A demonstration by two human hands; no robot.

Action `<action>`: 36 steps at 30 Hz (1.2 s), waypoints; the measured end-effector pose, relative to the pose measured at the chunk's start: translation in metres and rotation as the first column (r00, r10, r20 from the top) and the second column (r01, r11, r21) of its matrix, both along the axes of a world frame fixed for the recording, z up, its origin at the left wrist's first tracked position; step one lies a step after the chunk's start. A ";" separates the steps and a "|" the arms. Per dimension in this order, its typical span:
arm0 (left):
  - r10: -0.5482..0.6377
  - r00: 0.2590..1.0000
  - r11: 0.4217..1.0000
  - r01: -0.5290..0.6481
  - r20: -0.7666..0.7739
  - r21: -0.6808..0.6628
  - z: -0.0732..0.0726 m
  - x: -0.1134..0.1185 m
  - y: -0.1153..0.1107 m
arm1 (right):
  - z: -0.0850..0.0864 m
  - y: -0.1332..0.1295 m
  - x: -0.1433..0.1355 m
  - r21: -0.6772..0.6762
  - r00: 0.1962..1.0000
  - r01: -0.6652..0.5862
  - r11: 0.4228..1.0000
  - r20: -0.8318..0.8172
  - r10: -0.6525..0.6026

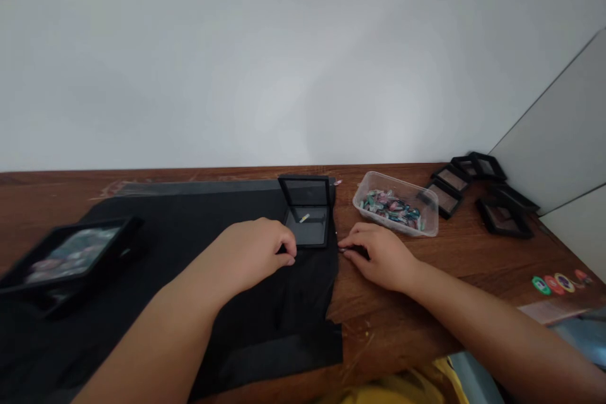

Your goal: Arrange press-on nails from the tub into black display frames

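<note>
Left hand [258, 249] hides the near left corner of the black case [314, 235].

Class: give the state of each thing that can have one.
Small square black case: standing open
Clear rectangular plastic tub: uncovered, partly filled
Black rectangular frame, left: holding colourful pieces
Black rectangular frames, right: loosely clustered
Wide black sheet: spread out
Left hand: fingers curled
Right hand: fingers bent

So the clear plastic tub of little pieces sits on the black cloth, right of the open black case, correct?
Not quite: the head view shows the clear plastic tub of little pieces on the wooden table, not the black cloth. It is right of the open black case.
</note>
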State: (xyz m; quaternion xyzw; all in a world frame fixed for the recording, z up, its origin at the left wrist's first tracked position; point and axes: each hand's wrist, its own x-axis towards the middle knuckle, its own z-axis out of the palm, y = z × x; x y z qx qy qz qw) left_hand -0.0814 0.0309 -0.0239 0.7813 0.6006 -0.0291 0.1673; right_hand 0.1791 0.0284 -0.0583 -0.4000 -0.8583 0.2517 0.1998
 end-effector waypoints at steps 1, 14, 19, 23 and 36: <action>-0.009 1.000 1.000 0.009 -0.005 0.003 0.000 0.000 -0.001 | 0.000 0.000 0.000 -0.003 1.000 0.006 1.000 0.001 -0.006; 0.005 0.999 0.999 -0.003 0.040 -0.048 0.003 -0.005 -0.001 | 0.005 -0.008 0.002 -0.028 0.997 0.004 1.000 0.076 -0.002; 0.016 0.999 0.997 -0.013 0.040 -0.074 0.001 -0.006 0.000 | 0.006 -0.009 0.001 -0.047 0.996 0.029 0.998 0.087 -0.025; 0.014 0.997 0.999 -0.011 0.071 -0.043 0.001 -0.005 0.000 | 0.008 -0.009 0.000 -0.054 0.996 0.030 0.998 0.089 -0.025; 0.032 0.999 0.999 -0.032 -0.004 -0.013 0.000 -0.001 0.000 | 0.006 -0.003 0.002 -0.086 1.000 0.017 0.996 0.023 -0.015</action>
